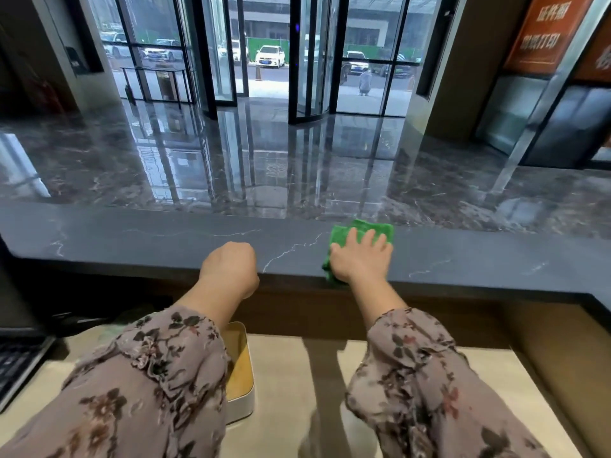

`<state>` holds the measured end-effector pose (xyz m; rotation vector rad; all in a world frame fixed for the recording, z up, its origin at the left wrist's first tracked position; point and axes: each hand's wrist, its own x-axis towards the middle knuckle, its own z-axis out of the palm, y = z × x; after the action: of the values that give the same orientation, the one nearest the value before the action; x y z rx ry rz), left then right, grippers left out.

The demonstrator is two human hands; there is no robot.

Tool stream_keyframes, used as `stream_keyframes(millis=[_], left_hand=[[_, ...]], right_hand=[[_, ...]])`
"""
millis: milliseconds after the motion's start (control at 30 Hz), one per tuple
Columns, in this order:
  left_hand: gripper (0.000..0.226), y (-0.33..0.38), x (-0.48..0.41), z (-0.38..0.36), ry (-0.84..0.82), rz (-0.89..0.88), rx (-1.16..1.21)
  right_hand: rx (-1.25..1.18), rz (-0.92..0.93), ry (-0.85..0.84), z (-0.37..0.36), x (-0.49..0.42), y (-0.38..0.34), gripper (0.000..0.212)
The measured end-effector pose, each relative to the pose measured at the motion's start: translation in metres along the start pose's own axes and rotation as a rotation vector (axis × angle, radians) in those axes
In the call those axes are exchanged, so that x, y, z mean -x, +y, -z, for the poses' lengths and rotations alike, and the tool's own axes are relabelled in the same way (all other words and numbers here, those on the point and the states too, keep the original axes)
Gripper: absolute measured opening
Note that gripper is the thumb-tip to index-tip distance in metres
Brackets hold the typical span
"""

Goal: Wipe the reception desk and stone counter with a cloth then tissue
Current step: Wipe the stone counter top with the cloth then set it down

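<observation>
Head view: green cloth (351, 233) under right hand (361, 261), left hand (229, 266) apart.

A white rectangular tin (240, 378) with a gold inside is sitting open near the middle of the pale tabletop (287, 358), its left side partly hidden. A black keyboard (16, 365) is poking in at the tabletop's left edge. Beyond, a glossy dark marble floor (231, 160) is reflecting a glass revolving door (310, 61). Outside, a white car (270, 56) is standing parked, with a cone (259, 73) just beside it and a figure (364, 82) crouching further right. Orange signs (542, 31) are hanging at the upper right.
</observation>
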<state>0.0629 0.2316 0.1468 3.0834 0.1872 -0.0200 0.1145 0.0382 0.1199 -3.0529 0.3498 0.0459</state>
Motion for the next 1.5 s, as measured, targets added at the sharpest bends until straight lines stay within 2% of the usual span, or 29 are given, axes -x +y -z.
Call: stream_keyframes(millis=[133, 233, 333, 433, 600, 733, 833, 967, 1100, 1267, 1367, 1500], left_hand=[[0.003, -0.001, 0.002, 0.004, -0.044, 0.015, 0.023], [0.013, 0.002, 0.006, 0.006, -0.055, 0.011, 0.014], [0.022, 0.006, 0.008, 0.006, -0.046, 0.01, -0.024], [0.021, 0.004, 0.008, 0.002, -0.028, 0.006, -0.04], [0.016, -0.01, 0.004, -0.004, -0.007, -0.018, 0.016], [0.019, -0.024, 0.002, -0.005, -0.017, -0.06, 0.054], [0.023, -0.029, 0.003, -0.008, -0.003, -0.091, 0.068], [0.031, -0.028, 0.01, -0.015, 0.005, -0.103, 0.076], [0.05, -0.031, 0.013, -0.018, -0.003, -0.14, 0.064], [0.053, -0.033, 0.013, -0.014, -0.071, -0.172, 0.014], [0.05, -0.026, 0.014, -0.011, -0.085, -0.133, 0.007], [0.037, -0.006, 0.02, -0.006, -0.093, -0.044, -0.067]], right_hand=[[0.001, 0.195, 0.012, -0.011, 0.034, -0.066, 0.064], [0.011, 0.368, 0.046, -0.019, 0.047, -0.088, 0.064], [0.021, 0.557, 0.111, -0.022, 0.042, -0.063, 0.068], [0.115, 0.75, 0.213, -0.023, 0.027, -0.009, 0.079], [0.247, 0.608, 0.209, -0.017, 0.01, 0.087, 0.082], [0.262, 0.479, 0.232, -0.015, 0.012, 0.13, 0.088], [0.209, 0.38, 0.299, -0.024, 0.022, 0.127, 0.085], [0.13, 0.305, 0.349, -0.035, 0.038, 0.082, 0.078], [0.072, 0.387, 0.373, -0.042, 0.048, 0.005, 0.072], [0.11, 0.503, 0.335, -0.048, 0.057, -0.079, 0.075], [0.115, 0.57, 0.282, -0.045, 0.054, -0.085, 0.076], [0.134, 0.753, 0.288, -0.036, 0.038, -0.045, 0.076]])
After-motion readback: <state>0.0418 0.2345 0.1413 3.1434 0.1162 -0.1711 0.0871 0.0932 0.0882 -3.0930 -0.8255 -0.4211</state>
